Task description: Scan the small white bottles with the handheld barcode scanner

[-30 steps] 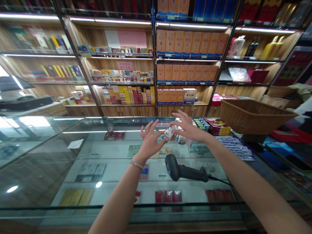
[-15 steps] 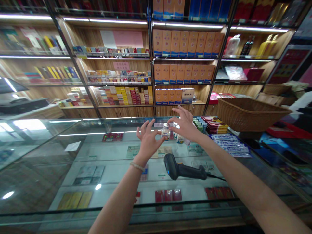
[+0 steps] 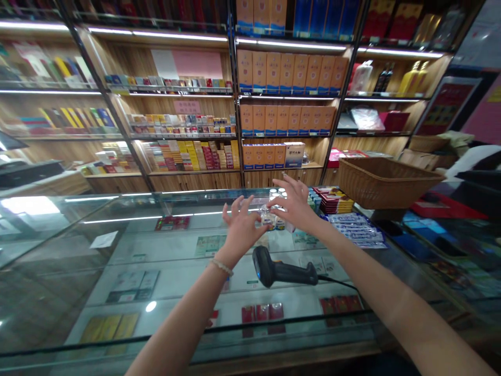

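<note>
A small clear bottle (image 3: 267,220) with a label stands low at the glass counter, beside similar bottles (image 3: 279,223). My left hand (image 3: 241,228) pinches it from the left between thumb and forefinger, the other fingers spread upward. From the right, my right hand (image 3: 293,202) has its thumb and forefinger at the bottle's top, which they partly cover. More white-capped bottles (image 3: 273,193) stand just behind. Closer to me, a black barcode scanner (image 3: 284,271) lies on the glass, its cable running right.
The glass counter (image 3: 172,282) holds packets beneath its top. To the right are blue-and-white packets (image 3: 354,231), a stack of red-and-yellow packs (image 3: 332,200) and a wicker basket (image 3: 387,183). Stocked shelves (image 3: 287,99) line the back wall. A paper slip (image 3: 104,239) lies left.
The bottle has come down from between my hands to stand beside the other bottles. Both hands moved with it and stay close around it. The view has shifted slightly to the right.
</note>
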The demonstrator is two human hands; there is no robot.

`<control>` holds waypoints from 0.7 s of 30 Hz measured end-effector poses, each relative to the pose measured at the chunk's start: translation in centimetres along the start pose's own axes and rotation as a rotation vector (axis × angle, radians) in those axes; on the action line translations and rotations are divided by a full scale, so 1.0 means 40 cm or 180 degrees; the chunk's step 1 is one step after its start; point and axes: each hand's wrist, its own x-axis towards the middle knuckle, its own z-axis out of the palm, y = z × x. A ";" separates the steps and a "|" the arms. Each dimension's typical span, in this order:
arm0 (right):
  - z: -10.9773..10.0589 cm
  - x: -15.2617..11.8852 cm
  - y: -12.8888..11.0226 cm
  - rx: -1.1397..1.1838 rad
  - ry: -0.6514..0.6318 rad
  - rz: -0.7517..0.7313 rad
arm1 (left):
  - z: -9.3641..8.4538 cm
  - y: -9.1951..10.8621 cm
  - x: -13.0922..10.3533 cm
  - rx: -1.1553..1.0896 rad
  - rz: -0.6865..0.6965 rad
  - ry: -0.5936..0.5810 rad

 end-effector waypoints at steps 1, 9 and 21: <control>-0.006 -0.009 0.007 -0.0005 0.0002 0.0010 | -0.001 0.012 0.009 0.0020 0.0049 -0.0075; 0.018 -0.089 0.067 0.0067 0.0099 0.0193 | 0.007 0.094 0.051 0.0223 0.0042 -0.0899; 0.098 -0.135 0.093 -0.0030 0.0270 0.0090 | 0.078 0.090 0.055 0.0589 0.0318 -0.1150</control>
